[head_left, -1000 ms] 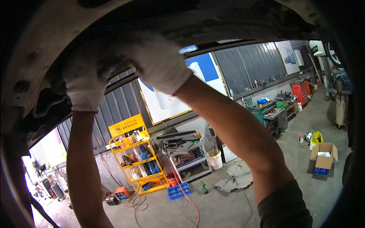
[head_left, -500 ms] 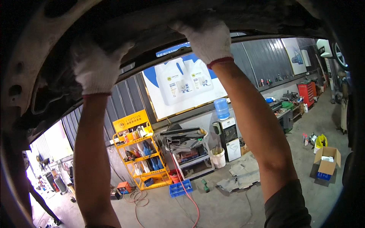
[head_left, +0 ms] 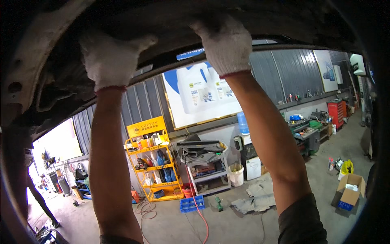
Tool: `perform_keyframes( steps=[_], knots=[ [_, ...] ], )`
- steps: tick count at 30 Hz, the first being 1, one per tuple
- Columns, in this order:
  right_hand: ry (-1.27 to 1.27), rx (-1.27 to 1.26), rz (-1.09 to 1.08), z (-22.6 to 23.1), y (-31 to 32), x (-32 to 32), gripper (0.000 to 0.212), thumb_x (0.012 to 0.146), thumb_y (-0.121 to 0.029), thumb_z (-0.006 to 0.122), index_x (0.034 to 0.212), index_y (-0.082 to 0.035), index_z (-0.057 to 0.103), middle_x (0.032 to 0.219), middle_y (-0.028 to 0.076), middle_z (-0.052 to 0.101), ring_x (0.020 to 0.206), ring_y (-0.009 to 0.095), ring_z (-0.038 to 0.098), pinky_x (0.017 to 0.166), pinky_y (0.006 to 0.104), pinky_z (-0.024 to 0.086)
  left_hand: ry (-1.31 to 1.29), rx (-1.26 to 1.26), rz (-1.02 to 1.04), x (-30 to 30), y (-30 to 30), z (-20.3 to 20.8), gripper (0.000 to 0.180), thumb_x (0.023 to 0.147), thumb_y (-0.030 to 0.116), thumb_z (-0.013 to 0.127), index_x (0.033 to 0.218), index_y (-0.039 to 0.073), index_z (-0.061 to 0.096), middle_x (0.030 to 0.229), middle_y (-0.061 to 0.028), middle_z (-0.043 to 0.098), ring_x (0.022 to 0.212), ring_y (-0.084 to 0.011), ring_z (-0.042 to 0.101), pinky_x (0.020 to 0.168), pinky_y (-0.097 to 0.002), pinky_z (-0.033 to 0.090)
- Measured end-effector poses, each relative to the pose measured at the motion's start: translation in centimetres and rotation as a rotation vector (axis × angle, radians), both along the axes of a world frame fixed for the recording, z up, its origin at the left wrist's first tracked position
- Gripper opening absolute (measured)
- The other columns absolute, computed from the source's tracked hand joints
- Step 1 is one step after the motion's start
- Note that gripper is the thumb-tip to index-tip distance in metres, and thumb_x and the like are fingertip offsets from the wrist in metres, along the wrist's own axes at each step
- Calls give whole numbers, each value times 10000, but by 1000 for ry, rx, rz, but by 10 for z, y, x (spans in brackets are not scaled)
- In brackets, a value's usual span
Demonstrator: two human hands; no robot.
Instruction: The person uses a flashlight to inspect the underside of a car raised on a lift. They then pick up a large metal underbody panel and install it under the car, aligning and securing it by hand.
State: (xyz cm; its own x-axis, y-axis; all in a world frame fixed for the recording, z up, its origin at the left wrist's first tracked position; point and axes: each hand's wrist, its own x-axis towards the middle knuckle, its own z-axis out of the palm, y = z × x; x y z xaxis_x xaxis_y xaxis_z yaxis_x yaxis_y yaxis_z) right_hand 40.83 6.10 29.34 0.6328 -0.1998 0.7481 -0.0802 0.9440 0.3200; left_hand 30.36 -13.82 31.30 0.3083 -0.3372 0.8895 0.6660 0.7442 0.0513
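Observation:
Both arms reach up to the dark underside of a vehicle (head_left: 170, 20), which fills the top of the view. My left hand (head_left: 111, 57), in a white knit glove with a red cuff, lies against the dark panel, its thumb stretched out to the right. In a matching glove, my right hand (head_left: 227, 46) presses up at the same panel near its lower edge, with the thumb pointing left. Shadow swallows the tips of the fingers on both hands. I make out no tool in either hand.
Below stand a yellow shelf rack (head_left: 156, 162) with bottles and a grey cart (head_left: 209, 179) piled with dark parts. A blue crate (head_left: 191, 204), a red hose (head_left: 203, 221), a torn grey panel (head_left: 254, 203) and a cardboard box (head_left: 350, 191) lie on the floor. A person's leg (head_left: 38, 199) shows far left.
The view has shifted slightly, so the background sits further right and lower on the right side. Both hands remain up at the panel; the left hand appears a little further right.

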Motion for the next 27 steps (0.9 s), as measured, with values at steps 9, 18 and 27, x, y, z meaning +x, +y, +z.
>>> perform_keyframes(
  steps=[9,18,27],
  knots=[
    [46,-81,18,-10,-36,-37,725,770,-515,838,1198,28,619,1053,225,635,1023,349,642,779,447,596,42,-89,155,-7,-11,-1,1164,652,812,751,1342,-76,451,1256,-279,549,907,-365,686,612,-410,595],
    [269,-113,117,-8,-67,-47,614,719,-261,883,1160,32,571,1093,235,643,1025,442,597,924,490,494,226,-53,-102,-12,-14,-3,970,696,620,831,1337,-29,504,1309,-253,551,1204,-387,582,913,-474,547],
    [-88,411,677,1,-46,-42,673,784,-8,820,1351,6,458,1327,161,600,1202,279,598,1047,405,492,427,-194,179,-22,-46,-21,803,814,473,825,1411,57,486,1383,-211,531,1200,-342,628,852,-447,605]
  ],
)
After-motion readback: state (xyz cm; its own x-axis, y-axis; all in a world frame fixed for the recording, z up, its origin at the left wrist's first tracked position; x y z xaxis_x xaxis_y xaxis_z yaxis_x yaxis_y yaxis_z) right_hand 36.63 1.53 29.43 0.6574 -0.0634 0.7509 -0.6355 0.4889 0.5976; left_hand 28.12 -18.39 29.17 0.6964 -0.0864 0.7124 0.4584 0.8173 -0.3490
